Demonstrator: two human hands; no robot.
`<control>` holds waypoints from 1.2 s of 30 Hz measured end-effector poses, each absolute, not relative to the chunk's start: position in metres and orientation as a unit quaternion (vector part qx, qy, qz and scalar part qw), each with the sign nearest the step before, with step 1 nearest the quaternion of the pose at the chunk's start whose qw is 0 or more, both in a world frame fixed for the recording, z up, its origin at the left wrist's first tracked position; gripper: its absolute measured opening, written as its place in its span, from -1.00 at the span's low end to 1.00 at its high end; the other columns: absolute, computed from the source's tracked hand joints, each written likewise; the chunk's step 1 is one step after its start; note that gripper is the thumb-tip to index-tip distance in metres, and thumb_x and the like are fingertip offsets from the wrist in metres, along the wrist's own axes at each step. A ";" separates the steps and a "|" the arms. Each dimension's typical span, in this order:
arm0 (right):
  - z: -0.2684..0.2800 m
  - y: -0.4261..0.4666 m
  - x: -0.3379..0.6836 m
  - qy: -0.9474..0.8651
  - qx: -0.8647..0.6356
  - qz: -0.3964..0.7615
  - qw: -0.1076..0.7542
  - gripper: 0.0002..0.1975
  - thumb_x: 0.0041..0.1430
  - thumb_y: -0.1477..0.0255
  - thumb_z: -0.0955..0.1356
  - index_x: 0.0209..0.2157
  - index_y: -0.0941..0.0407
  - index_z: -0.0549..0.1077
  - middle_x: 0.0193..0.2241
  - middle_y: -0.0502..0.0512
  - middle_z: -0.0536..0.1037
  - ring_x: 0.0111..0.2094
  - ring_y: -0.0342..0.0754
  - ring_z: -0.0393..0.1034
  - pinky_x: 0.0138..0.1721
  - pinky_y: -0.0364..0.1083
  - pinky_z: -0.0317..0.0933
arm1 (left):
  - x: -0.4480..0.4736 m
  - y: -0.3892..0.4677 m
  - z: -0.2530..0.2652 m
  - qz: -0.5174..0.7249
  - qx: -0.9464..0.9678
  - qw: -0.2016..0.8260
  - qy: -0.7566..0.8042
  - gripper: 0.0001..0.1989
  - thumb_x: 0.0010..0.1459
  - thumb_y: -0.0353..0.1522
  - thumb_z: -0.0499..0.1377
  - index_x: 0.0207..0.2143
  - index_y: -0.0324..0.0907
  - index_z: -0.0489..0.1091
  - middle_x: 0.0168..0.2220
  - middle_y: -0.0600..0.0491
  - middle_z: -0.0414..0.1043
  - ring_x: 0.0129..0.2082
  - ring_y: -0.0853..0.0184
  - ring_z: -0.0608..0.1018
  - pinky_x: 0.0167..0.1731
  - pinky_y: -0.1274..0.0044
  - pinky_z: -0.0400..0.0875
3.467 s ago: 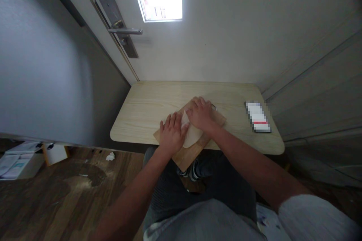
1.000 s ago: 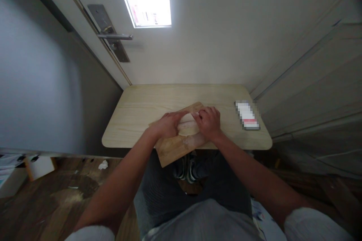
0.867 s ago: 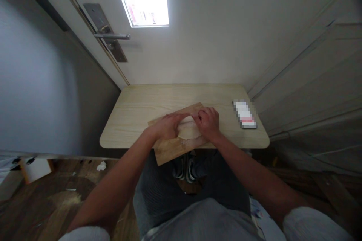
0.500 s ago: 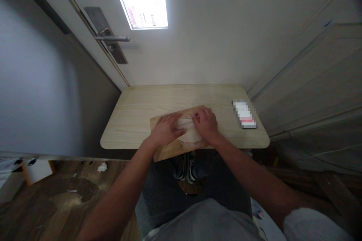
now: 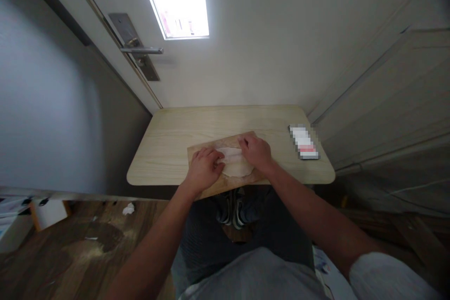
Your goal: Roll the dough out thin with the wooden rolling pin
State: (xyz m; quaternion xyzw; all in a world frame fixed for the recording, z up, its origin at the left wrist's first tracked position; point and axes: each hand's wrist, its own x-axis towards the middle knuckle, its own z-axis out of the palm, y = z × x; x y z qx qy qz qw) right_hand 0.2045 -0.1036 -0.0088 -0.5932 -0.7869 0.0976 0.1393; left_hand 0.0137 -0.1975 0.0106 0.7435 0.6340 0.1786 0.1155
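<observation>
A flat, pale sheet of dough [image 5: 239,165] lies on a wooden board [image 5: 211,190], with its far edge folded over toward me. At the dough's left end, my left hand [image 5: 204,167] pinches the edge between thumb and curled fingers. My right hand [image 5: 257,151] has its fingers closed on the far right edge, partly covering it. Fingertips of both hands are partly hidden.
The board rests on a small light wooden table [image 5: 168,145] and juts past its near edge. A phone [image 5: 304,143] lies at the table's right. Behind the table stands a door with a metal handle [image 5: 142,50].
My left hand has drawn left along the dough and its fingers have curled in on the end. The right hand has shifted only slightly, and more of the dough's folded strip shows.
</observation>
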 end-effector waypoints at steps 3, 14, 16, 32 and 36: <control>-0.010 -0.102 0.201 -0.777 -0.606 0.086 0.146 -0.53 0.44 0.22 0.08 -0.17 0.08 0.54 -0.20 0.17 0.59 -0.22 0.03 0.43 -0.24 -0.04 0.14 | 0.026 -0.189 0.011 0.186 0.714 0.100 0.668 -0.78 0.28 -0.20 0.12 -0.23 -0.10 0.49 -0.12 0.00 0.53 0.00 0.15 0.47 0.04 0.30 0.32; -0.024 -0.103 0.197 -0.780 -0.604 0.025 0.161 -0.54 0.42 0.19 0.11 0.19 0.04 0.36 0.24 0.23 0.34 0.26 0.25 0.06 0.20 0.31 -0.15 | 0.047 -0.170 -0.009 0.099 0.684 -0.003 0.723 -0.55 0.40 -0.19 -0.16 0.20 -0.06 0.28 0.30 -0.08 0.24 0.29 0.01 0.23 0.21 -0.01 0.09; -0.026 -0.098 0.196 -0.776 -0.609 0.024 0.164 -0.51 0.42 0.16 0.10 0.21 0.06 0.34 0.26 0.24 0.31 0.28 0.27 0.03 0.21 0.33 -0.18 | 0.045 -0.164 -0.010 0.092 0.683 0.005 0.725 -0.54 0.40 -0.17 -0.18 0.22 -0.02 0.26 0.32 -0.07 0.21 0.31 0.01 0.20 0.23 -0.03 0.06; -0.028 -0.066 0.182 -0.775 -0.596 -0.007 0.211 -0.48 0.42 0.11 0.08 0.03 0.17 0.43 0.02 0.35 0.48 0.09 0.22 0.19 0.11 0.23 -0.08 | 0.035 -0.129 -0.014 0.109 0.674 0.012 0.730 -0.52 0.40 -0.17 -0.22 0.17 -0.07 0.32 0.26 -0.09 0.29 0.25 0.03 0.28 0.22 -0.01 0.09; -0.029 -0.088 0.192 -0.778 -0.596 0.006 0.196 -0.47 0.41 0.09 0.10 0.07 0.15 0.43 0.06 0.31 0.48 0.11 0.21 0.19 0.12 0.21 -0.07 | 0.044 -0.152 -0.011 0.104 0.682 -0.001 0.724 -0.52 0.40 -0.15 -0.21 0.16 -0.06 0.32 0.27 -0.08 0.28 0.24 0.01 0.29 0.20 0.00 0.12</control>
